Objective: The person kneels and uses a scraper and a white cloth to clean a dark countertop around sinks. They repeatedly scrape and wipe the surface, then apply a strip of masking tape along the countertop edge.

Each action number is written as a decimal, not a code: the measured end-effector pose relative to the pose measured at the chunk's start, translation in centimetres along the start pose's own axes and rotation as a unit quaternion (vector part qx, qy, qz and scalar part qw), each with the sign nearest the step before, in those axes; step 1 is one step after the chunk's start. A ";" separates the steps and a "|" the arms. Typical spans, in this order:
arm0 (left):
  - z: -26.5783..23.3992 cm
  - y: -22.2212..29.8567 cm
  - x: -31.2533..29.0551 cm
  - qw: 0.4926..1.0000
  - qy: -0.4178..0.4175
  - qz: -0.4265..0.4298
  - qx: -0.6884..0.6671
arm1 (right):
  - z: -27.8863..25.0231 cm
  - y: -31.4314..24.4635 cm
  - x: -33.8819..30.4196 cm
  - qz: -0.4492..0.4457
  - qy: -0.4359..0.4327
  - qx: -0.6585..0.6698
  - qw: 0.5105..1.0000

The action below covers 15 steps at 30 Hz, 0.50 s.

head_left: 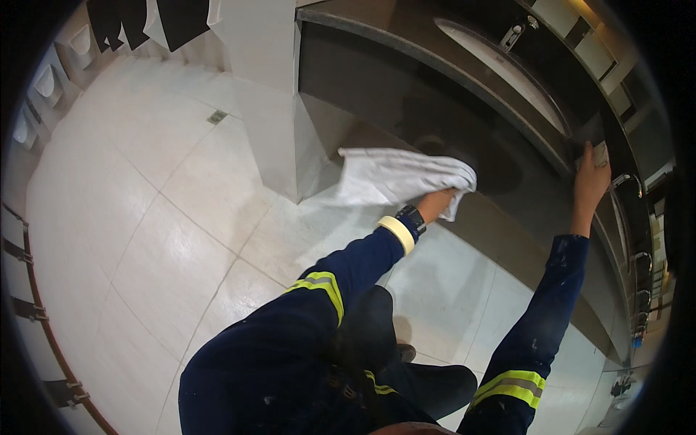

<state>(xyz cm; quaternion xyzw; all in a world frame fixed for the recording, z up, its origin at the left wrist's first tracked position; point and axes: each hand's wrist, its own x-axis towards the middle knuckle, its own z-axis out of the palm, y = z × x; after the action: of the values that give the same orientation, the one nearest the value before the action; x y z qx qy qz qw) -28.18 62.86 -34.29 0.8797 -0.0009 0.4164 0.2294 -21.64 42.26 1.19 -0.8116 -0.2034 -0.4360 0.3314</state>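
Observation:
My left hand (436, 206) is closed around a white cloth (391, 176), which spreads out to the left in front of the dark counter's panel. On that wrist sit a dark watch (413, 219) and a cream ring like a roll of tape (396, 235). Over at the right, my right hand (592, 177) is at the edge of the dark counter (377, 25). Its fingers close on a small, pale, flat thing (600, 154) whose kind I cannot make out.
An oval sink (500, 69) with a chrome faucet (513, 35) is set in the counter, and more faucets (627, 181) follow along the right. A white pillar (261, 109) stands at the counter's left end. Urinals (49, 85) line the far left wall above the tiled floor (159, 217).

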 end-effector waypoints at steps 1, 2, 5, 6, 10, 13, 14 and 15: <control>-0.1 0.0 0.2 0.999 0.000 0.024 -0.023 | -0.1 0.0 0.0 0.012 -0.005 0.001 1.000; -1.4 -2.0 0.7 0.996 -0.022 0.037 -0.079 | 0.5 -0.4 -0.1 -0.006 0.004 0.023 1.000; -9.2 -0.6 2.7 0.949 -0.139 0.006 -0.283 | -2.1 3.7 -1.3 -0.004 0.017 -0.009 1.000; -14.4 -0.6 3.3 0.946 -0.167 -0.025 -0.276 | -2.4 3.4 -2.0 0.022 0.000 -0.016 1.000; -26.9 -8.0 6.0 0.981 0.073 0.166 -0.072 | -1.5 2.6 -0.7 -0.024 0.020 0.011 0.999; -30.5 -10.3 6.8 0.947 0.215 0.037 0.236 | -1.1 1.8 -1.2 -0.028 0.010 -0.020 0.999; -30.2 -9.3 7.6 0.923 0.251 -0.030 0.290 | -1.4 1.6 -1.6 0.009 -0.004 -0.022 1.000; -29.1 -11.6 8.1 0.912 0.236 -0.078 0.326 | -1.4 0.1 -1.4 0.039 -0.012 -0.010 0.999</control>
<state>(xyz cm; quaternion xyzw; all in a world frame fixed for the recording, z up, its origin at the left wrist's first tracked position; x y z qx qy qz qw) -41.95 86.50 -17.03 0.7793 0.2575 0.5695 -0.0450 -23.10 41.17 0.54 -0.8272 -0.1716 -0.4150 0.3377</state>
